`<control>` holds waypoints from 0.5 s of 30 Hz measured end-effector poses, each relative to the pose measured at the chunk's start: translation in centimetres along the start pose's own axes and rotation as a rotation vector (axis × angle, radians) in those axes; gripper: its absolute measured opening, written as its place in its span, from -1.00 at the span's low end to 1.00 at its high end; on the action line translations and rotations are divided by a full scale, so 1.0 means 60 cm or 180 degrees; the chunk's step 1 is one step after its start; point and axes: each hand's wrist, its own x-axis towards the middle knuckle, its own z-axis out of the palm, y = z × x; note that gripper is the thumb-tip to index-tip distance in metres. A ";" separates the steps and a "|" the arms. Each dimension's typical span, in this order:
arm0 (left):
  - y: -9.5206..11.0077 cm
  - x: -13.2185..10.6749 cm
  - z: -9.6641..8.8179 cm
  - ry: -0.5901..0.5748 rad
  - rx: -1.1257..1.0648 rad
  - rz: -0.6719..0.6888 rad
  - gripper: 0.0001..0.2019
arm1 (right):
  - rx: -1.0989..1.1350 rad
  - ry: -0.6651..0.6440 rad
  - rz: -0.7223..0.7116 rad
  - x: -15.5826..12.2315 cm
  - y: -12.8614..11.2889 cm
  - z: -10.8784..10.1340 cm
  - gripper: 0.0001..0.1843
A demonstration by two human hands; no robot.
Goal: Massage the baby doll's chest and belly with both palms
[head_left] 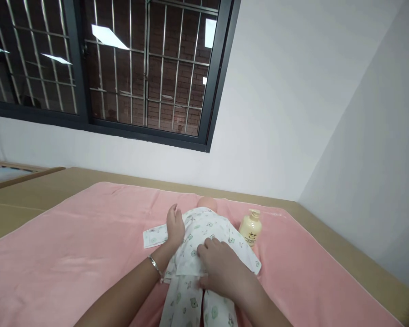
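A baby doll (207, 204) lies on its back on a pink blanket (98, 236); only the smooth, round top of its head shows beyond the clothes. It wears a white top (197, 227) and white trousers (184, 302) printed with small green animals. My left hand (176, 225) stands on edge beside the top, fingers stretched, between its body and the left sleeve (156, 236). Over the lower front of the top, my right hand (223, 265) rests with bent fingers, its thumb apart and slightly blurred. The right sleeve spreads toward a cream pump bottle (250, 228).
The blanket covers a tan padded surface (30, 193), bordered by a white wall (266, 113) at the back and right. A dark-framed window (150, 68) with metal bars is above. Another bed-like surface (7, 175) shows at far left.
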 end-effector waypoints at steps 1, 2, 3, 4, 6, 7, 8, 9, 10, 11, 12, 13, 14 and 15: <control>-0.002 0.008 -0.004 0.0109 -0.0037 -0.0061 -0.61 | -0.0265 -0.0095 0.0106 -0.006 -0.008 0.004 -0.49; -0.003 0.015 -0.007 0.0185 -0.0057 -0.0090 -0.62 | -0.0525 -0.0144 0.0206 -0.008 -0.015 0.011 -0.48; -0.005 0.019 -0.010 0.0225 -0.0062 -0.0098 -0.64 | -0.0741 -0.0151 0.0279 -0.008 -0.019 0.019 -0.51; -0.007 0.021 -0.012 0.0234 -0.0056 -0.0097 -0.65 | -0.0891 -0.0133 0.0321 -0.005 -0.021 0.026 -0.56; -0.010 0.022 -0.014 0.0209 -0.0032 -0.0096 -0.66 | -0.0987 -0.0100 0.0268 0.001 -0.021 0.034 -0.66; -0.012 0.020 -0.014 0.0190 -0.0018 -0.0091 -0.66 | -0.0964 -0.0102 0.0180 0.004 -0.018 0.034 -0.69; -0.013 0.019 -0.014 0.0173 -0.0003 -0.0083 -0.66 | -0.0920 -0.0133 0.0072 0.005 -0.015 0.031 -0.71; -0.014 0.018 -0.014 0.0158 0.0015 -0.0075 -0.66 | -0.0880 -0.0194 -0.0024 0.003 -0.012 0.025 -0.73; -0.015 0.018 -0.014 0.0148 0.0035 -0.0066 -0.66 | -0.0850 -0.0275 -0.0109 0.001 -0.008 0.017 -0.74; -0.016 0.018 -0.014 0.0141 0.0057 -0.0056 -0.66 | -0.0814 -0.0384 -0.0173 -0.004 -0.004 0.008 -0.74; -0.018 0.018 -0.013 0.0133 0.0076 -0.0045 -0.67 | -0.0757 -0.0516 -0.0222 -0.009 0.000 -0.002 -0.73; -0.020 0.019 -0.013 0.0125 0.0094 -0.0030 -0.67 | -0.0668 -0.0656 -0.0262 -0.015 0.003 -0.011 -0.71; -0.021 0.020 -0.013 0.0120 0.0108 -0.0013 -0.67 | -0.0550 -0.0787 -0.0303 -0.021 0.008 -0.019 -0.68; -0.023 0.021 -0.013 0.0117 0.0120 0.0003 -0.67 | -0.0415 -0.0908 -0.0331 -0.026 0.012 -0.025 -0.65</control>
